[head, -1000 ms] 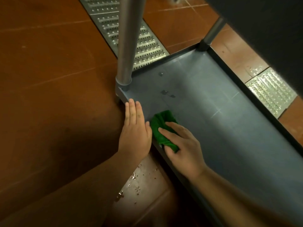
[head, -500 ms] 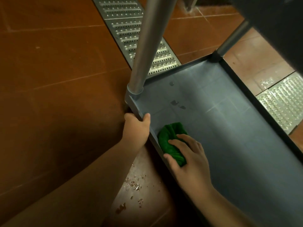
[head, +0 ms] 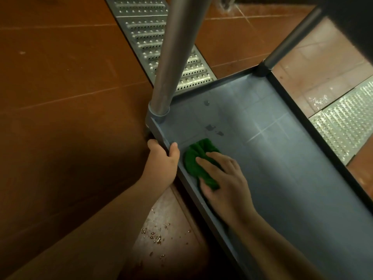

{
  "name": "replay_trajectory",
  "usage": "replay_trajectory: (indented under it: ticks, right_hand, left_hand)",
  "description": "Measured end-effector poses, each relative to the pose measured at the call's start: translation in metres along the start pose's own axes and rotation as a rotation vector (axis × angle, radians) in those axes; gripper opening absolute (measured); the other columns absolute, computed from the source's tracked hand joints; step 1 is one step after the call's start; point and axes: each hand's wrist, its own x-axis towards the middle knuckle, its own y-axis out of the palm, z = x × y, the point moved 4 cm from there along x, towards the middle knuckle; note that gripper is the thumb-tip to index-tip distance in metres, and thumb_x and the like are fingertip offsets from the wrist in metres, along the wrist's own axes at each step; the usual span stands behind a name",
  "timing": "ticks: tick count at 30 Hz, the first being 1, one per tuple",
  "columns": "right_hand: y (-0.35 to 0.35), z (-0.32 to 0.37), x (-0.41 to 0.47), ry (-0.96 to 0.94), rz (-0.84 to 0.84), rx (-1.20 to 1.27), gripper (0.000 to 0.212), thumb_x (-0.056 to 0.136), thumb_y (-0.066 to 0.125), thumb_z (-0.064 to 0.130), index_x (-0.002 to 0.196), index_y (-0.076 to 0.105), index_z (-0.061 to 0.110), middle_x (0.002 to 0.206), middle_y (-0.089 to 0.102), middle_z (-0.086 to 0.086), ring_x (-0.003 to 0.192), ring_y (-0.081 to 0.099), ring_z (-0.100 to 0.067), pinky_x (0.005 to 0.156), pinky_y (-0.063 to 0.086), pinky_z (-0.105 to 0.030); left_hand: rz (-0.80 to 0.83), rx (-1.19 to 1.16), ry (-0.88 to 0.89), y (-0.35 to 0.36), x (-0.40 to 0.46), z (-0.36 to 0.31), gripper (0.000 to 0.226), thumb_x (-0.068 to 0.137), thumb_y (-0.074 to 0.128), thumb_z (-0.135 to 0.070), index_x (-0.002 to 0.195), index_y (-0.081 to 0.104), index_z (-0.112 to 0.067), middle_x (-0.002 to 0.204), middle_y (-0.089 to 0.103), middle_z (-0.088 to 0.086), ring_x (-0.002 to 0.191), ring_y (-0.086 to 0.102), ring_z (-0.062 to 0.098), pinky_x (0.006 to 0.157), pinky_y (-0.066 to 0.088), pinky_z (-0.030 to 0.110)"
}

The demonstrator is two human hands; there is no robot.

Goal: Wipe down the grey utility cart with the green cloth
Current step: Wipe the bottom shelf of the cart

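A: Head view, nearest first: wet droplets glint on the pale patch of floor point(head: 161, 229) just below the cart's edge. What's different from a second ago?

B: The left hand point(head: 164, 158). It lay flat with straight fingers on the shelf's rim; now it curls over that rim, thumb inside, fingers outside, clamping the grey utility cart point(head: 292, 188) steady.

A: And the other?

B: The right hand point(head: 224, 178) holds the green cloth point(head: 198, 160) pressed against the bottom shelf, fingers spread on top, thumb tucked at the cloth's near edge. The cloth sits in the shelf's near-left corner, a little further along the wall than before.

A: Meaning?

B: I'd judge the bracing grip lets firmer strokes follow; most of the shelf looks unwiped.

A: Surfaces?

B: The cloth is soft, bunched, plush. The shelf is smooth matte plastic with a raised lip, faint pale lines crossing it, and dark spots point(head: 212, 128) just beyond the cloth. Further off, a round metal post point(head: 173, 63) rises from the corner socket, then a perforated steel drain grate point(head: 161, 43) runs across brown-red tiles.
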Motion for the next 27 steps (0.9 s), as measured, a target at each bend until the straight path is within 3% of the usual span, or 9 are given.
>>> replay_trajectory:
  ticks: [3,8,12,15,18,20,23,25,27]
  right_hand:
    - [-0.011,-0.062,0.031,0.11,-0.096,-0.044,0.043,0.084,0.07,0.017,0.127,0.066,0.021,0.133,0.06,-0.009,0.116,0.056,-0.031,0.102,0.047,-0.042]
    - [-0.03,-0.13,0.067,0.641,-0.149,0.023,0.045,0.089,0.067,0.024,0.133,0.06,0.03,0.143,0.05,0.003,0.129,0.049,-0.024,0.107,0.034,-0.031]
    - [-0.014,-0.037,0.048,0.286,-0.041,0.065,0.043,0.083,0.068,0.026,0.126,0.066,0.031,0.138,0.057,0.003,0.123,0.054,-0.02,0.108,0.043,-0.036]
    - [0.006,0.033,0.02,0.07,0.025,0.119,0.039,0.081,0.069,0.03,0.12,0.069,0.032,0.13,0.061,0.008,0.117,0.056,-0.016,0.103,0.042,-0.028]
    - [0.004,0.02,0.033,-0.056,0.042,0.039,0.042,0.082,0.072,0.023,0.124,0.067,0.029,0.132,0.06,0.003,0.114,0.056,-0.023,0.1,0.042,-0.031]
    - [-0.001,-0.024,0.058,0.048,-0.004,-0.018,0.044,0.086,0.069,0.019,0.128,0.064,0.027,0.136,0.058,-0.001,0.118,0.054,-0.026,0.104,0.042,-0.034]
    - [-0.016,-0.075,0.092,0.414,-0.126,0.044,0.044,0.091,0.065,0.021,0.135,0.059,0.029,0.141,0.052,0.001,0.124,0.053,-0.027,0.108,0.042,-0.039]
    - [-0.014,-0.075,0.098,0.522,-0.137,0.031,0.046,0.094,0.063,0.024,0.138,0.054,0.032,0.146,0.047,0.006,0.129,0.049,-0.024,0.108,0.038,-0.036]
    - [-0.012,-0.066,0.094,0.526,-0.122,0.021,0.048,0.094,0.064,0.023,0.139,0.053,0.033,0.149,0.045,0.007,0.132,0.046,-0.023,0.109,0.034,-0.035]
  left_hand:
    - [-0.006,0.002,-0.004,0.0,-0.003,-0.001,0.043,0.1,0.043,-0.032,0.125,0.035,0.002,0.097,0.049,0.012,0.086,0.051,0.027,0.073,0.037,0.032]
    - [-0.003,-0.019,0.007,0.002,-0.003,-0.002,0.046,0.101,0.042,-0.031,0.129,0.032,0.004,0.098,0.048,0.012,0.087,0.048,0.023,0.075,0.035,0.031]
    - [-0.025,-0.055,0.004,0.005,-0.004,-0.001,0.049,0.102,0.039,-0.031,0.132,0.031,0.006,0.101,0.046,0.011,0.09,0.047,0.022,0.077,0.034,0.03]
    - [-0.025,-0.07,-0.007,0.004,-0.005,0.005,0.045,0.102,0.038,-0.032,0.127,0.034,0.005,0.098,0.047,0.009,0.09,0.05,0.024,0.076,0.036,0.025]
    - [-0.032,-0.008,-0.01,0.003,-0.005,0.006,0.032,0.103,0.04,-0.026,0.115,0.038,0.003,0.09,0.046,0.006,0.087,0.056,0.032,0.059,0.034,0.011]
    - [0.03,0.023,-0.069,0.001,-0.002,0.008,0.034,0.103,0.042,-0.029,0.119,0.036,-0.001,0.095,0.05,0.012,0.085,0.054,0.026,0.06,0.034,0.012]
    - [0.142,-0.105,-0.185,-0.007,0.002,0.009,0.038,0.096,0.054,-0.039,0.115,0.033,-0.014,0.111,0.058,0.016,0.083,0.056,0.018,0.066,0.043,0.023]
    - [0.012,-0.052,-0.081,-0.021,0.002,0.001,0.058,0.085,0.073,-0.033,0.122,0.032,-0.016,0.126,0.048,0.008,0.1,0.053,0.015,0.077,0.045,0.022]
    - [-0.124,0.074,0.114,-0.032,0.0,-0.008,0.093,0.075,0.082,-0.028,0.145,0.021,-0.023,0.147,0.029,0.003,0.129,0.037,0.014,0.105,0.037,0.027]
